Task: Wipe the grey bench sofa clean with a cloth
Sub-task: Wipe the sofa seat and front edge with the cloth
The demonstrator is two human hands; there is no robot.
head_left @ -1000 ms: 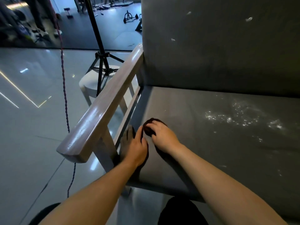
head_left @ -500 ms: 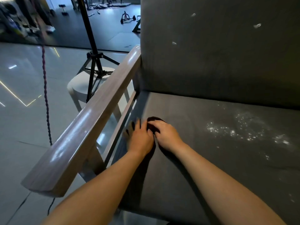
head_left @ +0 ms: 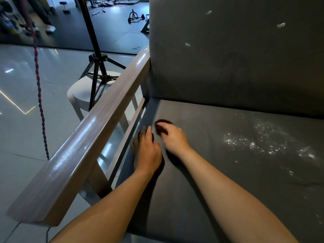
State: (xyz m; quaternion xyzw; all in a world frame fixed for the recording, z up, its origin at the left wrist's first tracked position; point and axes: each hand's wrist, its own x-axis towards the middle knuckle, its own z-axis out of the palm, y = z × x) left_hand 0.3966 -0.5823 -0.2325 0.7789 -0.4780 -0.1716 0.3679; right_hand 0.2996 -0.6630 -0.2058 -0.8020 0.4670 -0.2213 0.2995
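The grey bench sofa (head_left: 219, 172) fills the right of the head view, its seat dusted with white specks (head_left: 252, 142). Three white bits (head_left: 187, 44) cling to the backrest. A small dark cloth (head_left: 162, 126) lies on the seat near the left armrest. My right hand (head_left: 173, 139) rests on it with fingers curled over its near side. My left hand (head_left: 147, 151) lies flat on the seat just left of it, by the seat's left edge, fingertips in shadow.
A pale wooden armrest (head_left: 91, 141) runs along the seat's left side. Beyond it stand a black tripod (head_left: 97, 67) and a white stool (head_left: 82, 92) on the shiny floor. A braided red cord (head_left: 39, 95) hangs at the left.
Both hands have slid together along the seat, away from its front edge toward the backrest, the cloth moving with my right hand. The view has shifted closer to the sofa.
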